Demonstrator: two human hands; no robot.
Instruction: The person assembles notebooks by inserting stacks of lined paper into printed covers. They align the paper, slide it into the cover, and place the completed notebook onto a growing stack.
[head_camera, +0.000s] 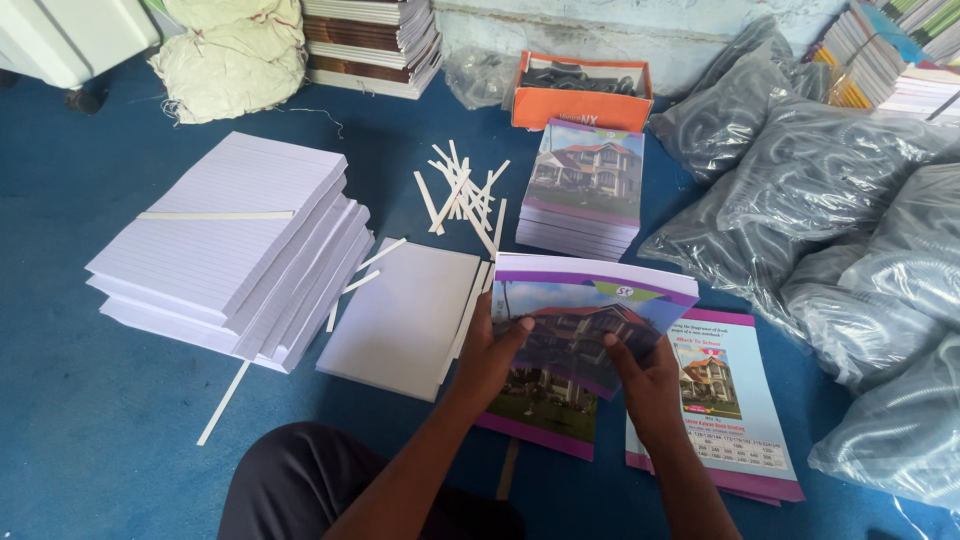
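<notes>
My left hand (492, 345) grips the left edge of a stack of glossy covers (580, 300) printed with a house picture and purple borders. My right hand (643, 372) pinches the top cover near its middle and lifts it so it curls upward. The stack lies on the blue floor in front of my knee. To its right lie more covers, back side up (740, 400), partly under my right wrist. To its left rests a plain white pad of paper (400, 320).
A tall slanted pile of ruled paper blocks (230, 250) stands at left, loose white strips (462, 195) beyond, a pile of covered notebooks (585, 185), an orange box (580, 95), and clear plastic bags (840, 220) at right. Book stacks line the wall.
</notes>
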